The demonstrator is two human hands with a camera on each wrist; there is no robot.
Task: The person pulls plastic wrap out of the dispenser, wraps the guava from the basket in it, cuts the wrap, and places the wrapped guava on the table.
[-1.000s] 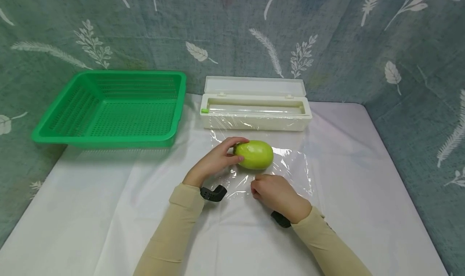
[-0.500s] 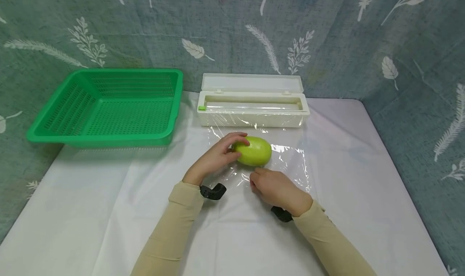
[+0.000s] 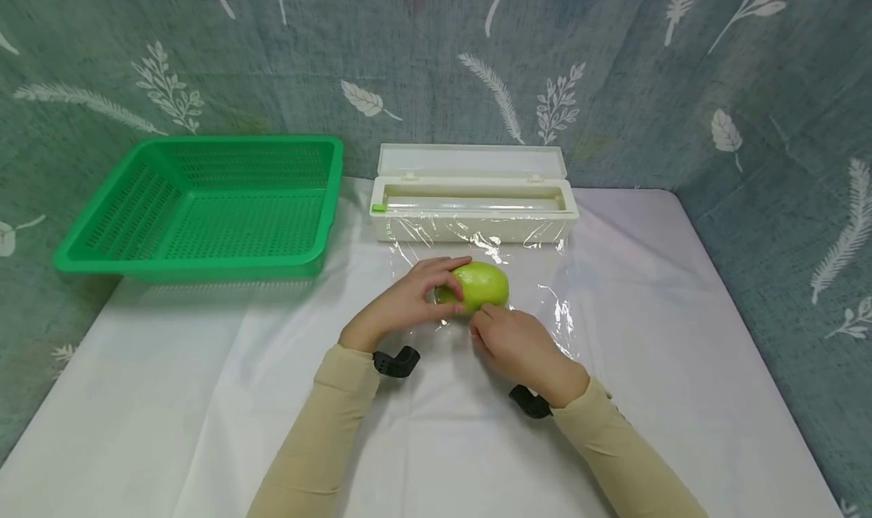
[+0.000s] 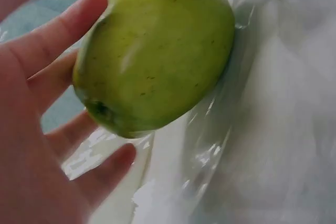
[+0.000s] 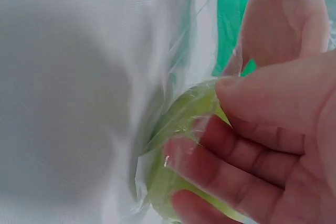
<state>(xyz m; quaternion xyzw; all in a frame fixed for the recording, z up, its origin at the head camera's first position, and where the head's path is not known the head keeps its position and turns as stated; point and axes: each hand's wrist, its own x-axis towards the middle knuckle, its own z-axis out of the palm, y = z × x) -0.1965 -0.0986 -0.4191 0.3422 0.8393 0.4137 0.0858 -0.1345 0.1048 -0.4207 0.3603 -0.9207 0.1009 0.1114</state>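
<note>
A smooth, oval green fruit [image 3: 487,282] with small dark specks lies in front of the cling film box. My left hand [image 3: 407,297] holds its left end, thumb on the near side and fingers over the far side; the left wrist view shows the fingers spread around the stem end [image 4: 103,112]. At the fruit's near side, my right hand [image 3: 518,344] pinches the edge of the clear cling film [image 5: 191,98]. In the right wrist view the film is drawn up against the fruit, partly covering the fingertips.
Behind the fruit stands a white cling film box [image 3: 477,229], its lid raised, a roll inside and film running out over its front. At the back left is a green perforated basket [image 3: 197,265]. A leaf-patterned cloth [image 3: 436,63] hangs behind the white-covered table [image 3: 272,397].
My right hand has moved up and away from me to the fruit's near side, bringing the film edge with it. My left fingers have shifted further over the fruit.
</note>
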